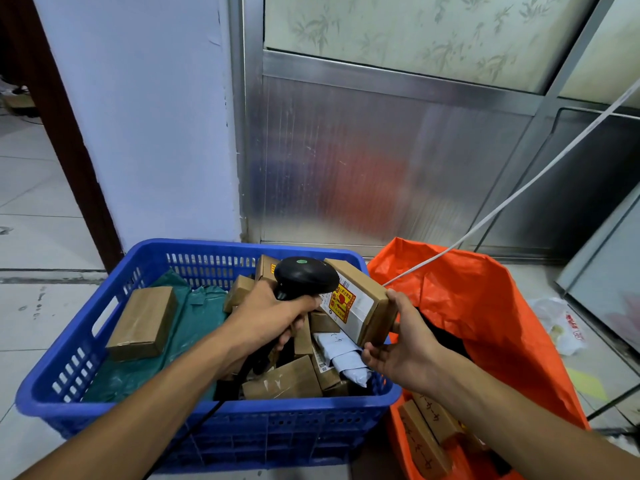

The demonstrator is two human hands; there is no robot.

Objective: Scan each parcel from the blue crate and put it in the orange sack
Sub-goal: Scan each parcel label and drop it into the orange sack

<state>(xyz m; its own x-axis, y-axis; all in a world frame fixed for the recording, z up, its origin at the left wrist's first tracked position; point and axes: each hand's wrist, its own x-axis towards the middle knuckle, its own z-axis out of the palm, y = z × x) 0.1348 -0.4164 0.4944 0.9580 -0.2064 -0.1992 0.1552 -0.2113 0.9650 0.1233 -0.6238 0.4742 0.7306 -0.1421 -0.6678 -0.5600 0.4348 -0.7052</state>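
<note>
Brown cardboard fills the right hand (398, 344): its thumb and fingers pinch the near end of a long parcel (360, 303), held tilted above the right side of the blue crate (69, 372) with its printed label and red-and-yellow sticker turned towards the scanner (304, 277). The left hand (277, 313) grips the black scanner by its handle, its head just beside the label.

The box looks stiff and light enough for a one-handed pinch, though its taped faces may be slick; taking it across the narrow end, as now, keeps the label clear. A firmer hold nearer the middle would likely steady it for the carry.

The orange sack (485, 306) stands touching the crate's right wall, mouth open, with boxes already inside at its near edge. The way over seems short and open, but a white cable (519, 192) slants down across the sack's back rim, and the scanner's dark lead trails over the crate's front wall; either could snag.

More boxes, a green mailer bag (187, 327) and a pale wrapped packet (346, 358) wait in the crate.
</note>
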